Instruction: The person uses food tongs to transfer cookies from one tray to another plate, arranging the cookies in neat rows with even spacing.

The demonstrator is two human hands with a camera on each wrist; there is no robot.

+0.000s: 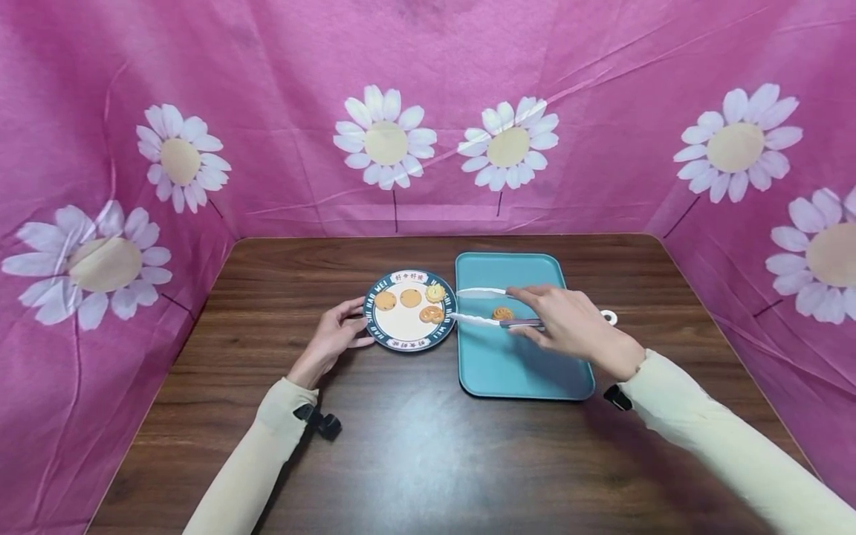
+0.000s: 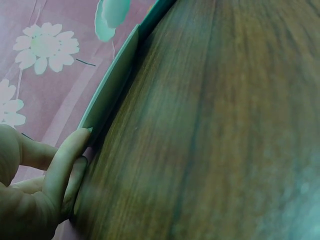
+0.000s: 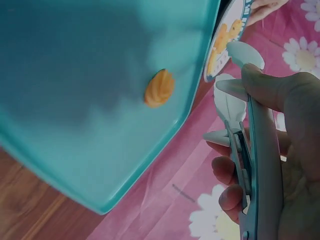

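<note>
My left hand [image 1: 336, 331] holds the left rim of a round plate [image 1: 409, 342], its fingers and thumb curled at the edge. On the plate lie two round cookies, a pale ruffled cookie [image 1: 435, 293] and a pretzel-shaped cookie [image 1: 431, 315]. My right hand [image 1: 565, 319] grips food tongs [image 3: 265, 165] with white tips and grey handles. The tongs' arms stand apart over the blue tray [image 1: 515, 371], tips near the plate's right rim, with nothing pinched between them. A swirled cookie [image 3: 160, 88] sits on the tray, partly behind the lower tong arm in the head view.
The tray stands just right of the plate on a brown wooden table [image 1: 301, 475]. A white ring [image 1: 608, 317], seemingly the tongs' end, shows beyond my right hand. Pink cloth [image 1: 287, 111] with white daisies walls the table's back and sides.
</note>
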